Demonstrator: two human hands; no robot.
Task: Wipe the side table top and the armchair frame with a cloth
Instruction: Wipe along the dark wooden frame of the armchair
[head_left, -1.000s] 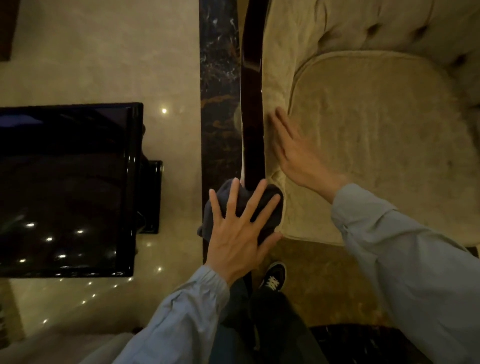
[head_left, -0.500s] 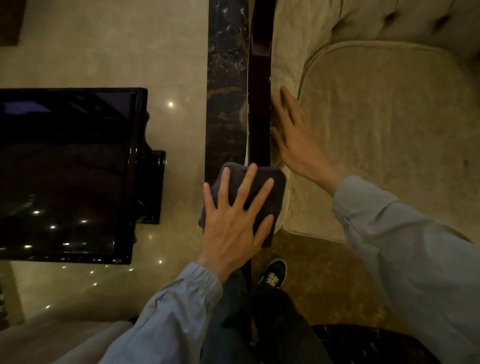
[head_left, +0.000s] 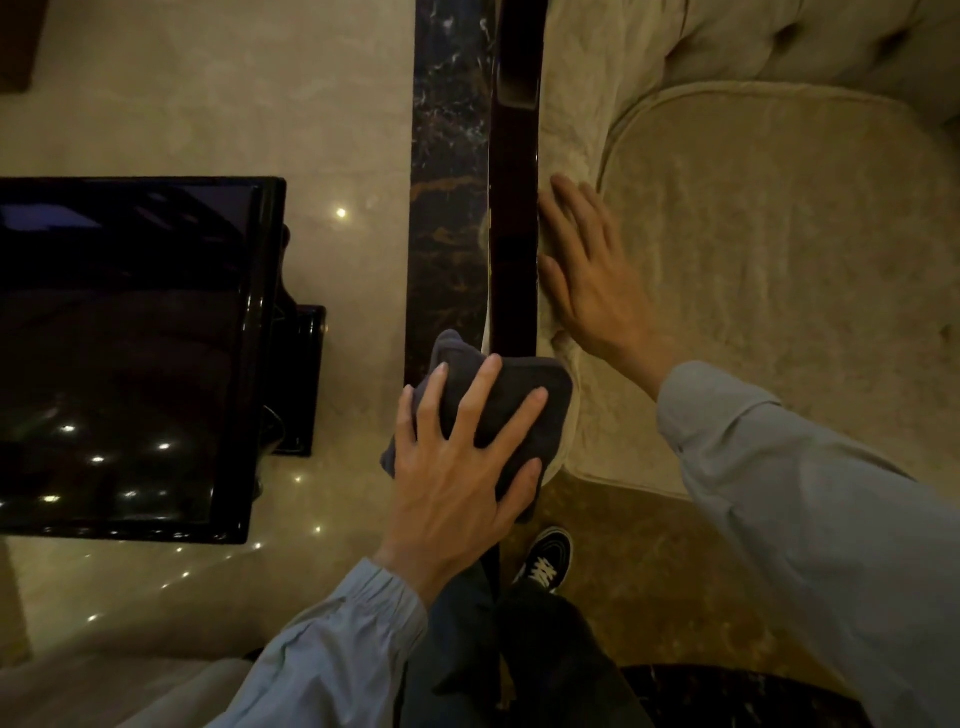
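A dark grey cloth (head_left: 524, 395) lies folded over the near end of the armchair's glossy dark wooden arm rail (head_left: 514, 208). My left hand (head_left: 457, 467) presses flat on the cloth with fingers spread and curling over it. My right hand (head_left: 592, 275) rests flat with fingers apart on the beige upholstery just inside the rail. The black glossy side table top (head_left: 119, 353) stands at the left, apart from both hands.
The beige armchair seat cushion (head_left: 779, 270) fills the right. A dark marble floor strip (head_left: 447, 182) runs beside the rail. Pale polished floor (head_left: 234, 104) lies between table and chair. My dark shoe (head_left: 545, 561) and trouser legs are below the cloth.
My left hand slid the cloth a little farther along the rail and now wraps it more closely. My right hand shifted slightly along the upholstery. The view moved a bit.
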